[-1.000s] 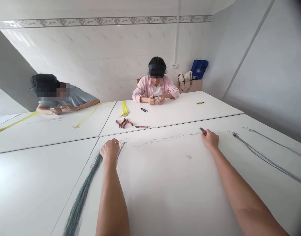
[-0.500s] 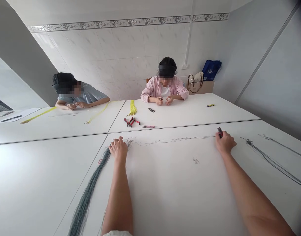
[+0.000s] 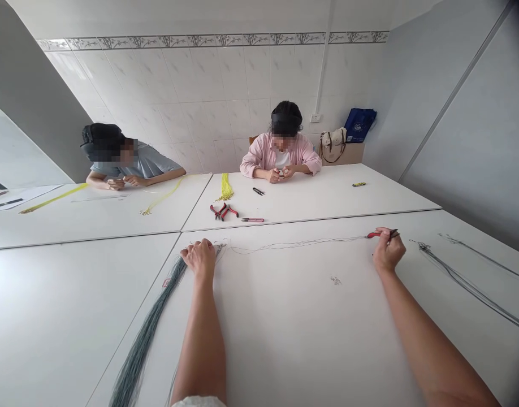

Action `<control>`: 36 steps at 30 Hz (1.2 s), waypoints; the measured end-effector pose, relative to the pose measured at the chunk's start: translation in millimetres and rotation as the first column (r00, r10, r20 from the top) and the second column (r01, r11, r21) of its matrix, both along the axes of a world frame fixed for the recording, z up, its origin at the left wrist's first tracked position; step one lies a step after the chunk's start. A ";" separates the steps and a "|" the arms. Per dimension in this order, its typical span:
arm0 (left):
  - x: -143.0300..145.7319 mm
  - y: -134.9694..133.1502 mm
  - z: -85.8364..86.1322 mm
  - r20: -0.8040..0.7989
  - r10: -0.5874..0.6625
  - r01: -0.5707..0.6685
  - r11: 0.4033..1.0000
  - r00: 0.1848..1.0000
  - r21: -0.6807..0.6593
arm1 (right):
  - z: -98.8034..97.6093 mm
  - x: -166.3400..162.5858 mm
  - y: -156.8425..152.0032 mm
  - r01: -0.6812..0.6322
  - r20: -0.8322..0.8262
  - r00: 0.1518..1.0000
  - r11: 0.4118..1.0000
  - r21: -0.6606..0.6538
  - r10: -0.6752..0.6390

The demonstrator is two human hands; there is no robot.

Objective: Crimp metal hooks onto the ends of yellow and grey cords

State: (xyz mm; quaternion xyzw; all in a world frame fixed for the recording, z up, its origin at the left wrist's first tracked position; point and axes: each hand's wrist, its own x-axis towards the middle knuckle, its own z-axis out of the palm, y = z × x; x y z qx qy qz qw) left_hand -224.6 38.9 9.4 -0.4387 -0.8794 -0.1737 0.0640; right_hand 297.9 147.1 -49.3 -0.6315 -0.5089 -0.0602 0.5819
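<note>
My left hand lies with curled fingers over the top end of a long bundle of grey-green threads; its fingertips are partly hidden. Small metal ends of the bundle show just right of that hand. Across the table, thin strands stretch from near there toward my right hand. That hand is closed around red-handled snips, whose dark tips point right. Whether the strands are also held in its fingers I cannot tell. A small pile of metal bits lies between my arms.
Darker cords lie at the right. Beyond the table seam are red-handled pliers, pink snips, black snips, yellow threads and a yellow cutter. Two people work opposite.
The snips in my right hand have turned, from tips upward to lying sideways with the red handle toward the left. My left hand has curled more over the bundle. The view shifted slightly.
</note>
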 end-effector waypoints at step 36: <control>111.8 -49.9 168.2 0.425 -0.757 0.021 0.499 0.496 0.866 | -8.5 -10.1 -3.2 -0.140 0.270 0.951 0.989 -0.048 0.148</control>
